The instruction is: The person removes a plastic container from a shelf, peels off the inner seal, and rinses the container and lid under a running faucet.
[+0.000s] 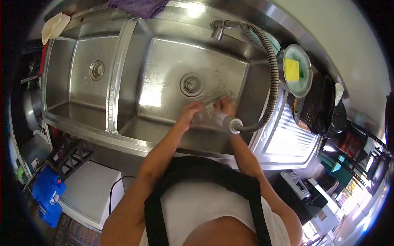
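Over the large sink basin [180, 57], my left hand [192, 113] is closed on the left side of a clear, see-through container [205, 111], whose outline is faint. My right hand [225, 107] is at the container's right side, with its fingers curled round the white spray nozzle [232, 124]. The nozzle lies against my right palm and wrist, and a ribbed metal hose [273, 82] runs from its end. Blur and glare hide the exact fingertip contact. The round drain [191, 84] is just beyond my hands.
A smaller basin [88, 57] adjoins on the left. A faucet [218, 30] stands at the back. A bowl [303, 84] with a yellow sponge [292, 70] and dark baskets [321, 106] are on the right. A purple cloth [141, 6] lies on the back edge.
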`<action>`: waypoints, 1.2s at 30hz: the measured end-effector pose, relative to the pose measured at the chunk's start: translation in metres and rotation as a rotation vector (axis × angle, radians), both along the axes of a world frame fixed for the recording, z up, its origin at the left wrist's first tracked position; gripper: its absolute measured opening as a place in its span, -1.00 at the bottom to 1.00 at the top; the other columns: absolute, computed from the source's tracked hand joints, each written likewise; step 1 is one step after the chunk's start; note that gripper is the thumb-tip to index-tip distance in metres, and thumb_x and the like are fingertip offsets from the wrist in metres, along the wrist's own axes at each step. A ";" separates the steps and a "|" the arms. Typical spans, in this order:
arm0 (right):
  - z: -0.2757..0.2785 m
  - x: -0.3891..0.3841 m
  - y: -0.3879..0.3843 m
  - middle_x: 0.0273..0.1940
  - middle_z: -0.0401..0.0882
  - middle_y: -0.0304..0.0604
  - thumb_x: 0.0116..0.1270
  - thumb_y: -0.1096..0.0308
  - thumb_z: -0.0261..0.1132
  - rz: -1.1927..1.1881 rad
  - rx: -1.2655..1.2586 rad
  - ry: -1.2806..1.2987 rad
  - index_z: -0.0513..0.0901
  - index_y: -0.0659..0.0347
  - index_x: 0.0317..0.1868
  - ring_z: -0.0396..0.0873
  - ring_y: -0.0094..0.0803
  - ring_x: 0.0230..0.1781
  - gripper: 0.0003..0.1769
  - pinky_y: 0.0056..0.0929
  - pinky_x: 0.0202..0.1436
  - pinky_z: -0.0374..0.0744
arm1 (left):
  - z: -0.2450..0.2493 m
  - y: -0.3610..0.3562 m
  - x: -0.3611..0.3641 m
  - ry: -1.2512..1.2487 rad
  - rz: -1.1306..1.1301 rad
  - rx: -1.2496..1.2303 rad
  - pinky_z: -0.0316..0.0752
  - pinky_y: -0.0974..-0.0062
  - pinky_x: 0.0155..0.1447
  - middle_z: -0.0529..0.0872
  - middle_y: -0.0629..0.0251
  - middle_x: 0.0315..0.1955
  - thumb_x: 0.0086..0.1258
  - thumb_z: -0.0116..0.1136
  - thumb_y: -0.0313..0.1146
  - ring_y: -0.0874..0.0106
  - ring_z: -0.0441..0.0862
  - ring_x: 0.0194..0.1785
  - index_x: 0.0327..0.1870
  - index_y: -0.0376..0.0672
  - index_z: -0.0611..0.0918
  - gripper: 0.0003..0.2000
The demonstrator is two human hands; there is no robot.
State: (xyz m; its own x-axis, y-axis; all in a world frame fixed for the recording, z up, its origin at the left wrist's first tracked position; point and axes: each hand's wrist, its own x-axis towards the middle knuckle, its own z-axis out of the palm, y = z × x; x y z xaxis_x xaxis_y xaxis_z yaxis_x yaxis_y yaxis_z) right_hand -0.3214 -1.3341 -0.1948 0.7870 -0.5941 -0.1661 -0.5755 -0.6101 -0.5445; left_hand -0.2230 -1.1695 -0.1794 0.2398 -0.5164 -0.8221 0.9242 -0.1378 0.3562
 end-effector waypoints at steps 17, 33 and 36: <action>0.010 0.001 0.036 -0.40 0.59 0.05 0.16 0.35 0.31 0.165 0.078 -0.272 0.61 0.22 -0.30 0.62 -0.06 -0.37 -0.86 -0.17 -0.28 0.55 | -0.012 0.011 0.003 -0.056 0.013 0.021 0.61 0.22 -0.06 0.62 0.31 0.01 0.31 0.21 -0.23 0.34 0.55 0.09 0.23 -0.01 0.54 -0.56; -0.003 -0.021 -0.002 -0.25 0.58 0.01 0.20 0.21 0.32 -0.004 0.156 -0.122 0.61 0.11 -0.28 0.60 -0.12 -0.30 -0.82 -0.19 -0.20 0.53 | -0.022 0.011 0.000 -0.185 -0.213 0.130 0.51 0.29 0.04 0.60 0.19 0.08 0.19 0.33 -0.13 0.32 0.48 0.20 0.31 -0.07 0.46 -0.38; 0.004 -0.002 -0.026 -0.24 0.57 0.05 0.23 0.21 0.28 -0.090 0.077 0.073 0.60 0.16 -0.20 0.57 -0.05 -0.23 -0.77 -0.16 -0.12 0.51 | -0.037 0.010 -0.009 -0.149 -0.118 0.047 0.52 0.30 0.00 0.61 0.17 0.04 0.16 0.35 -0.10 0.32 0.47 0.19 0.28 -0.04 0.49 -0.37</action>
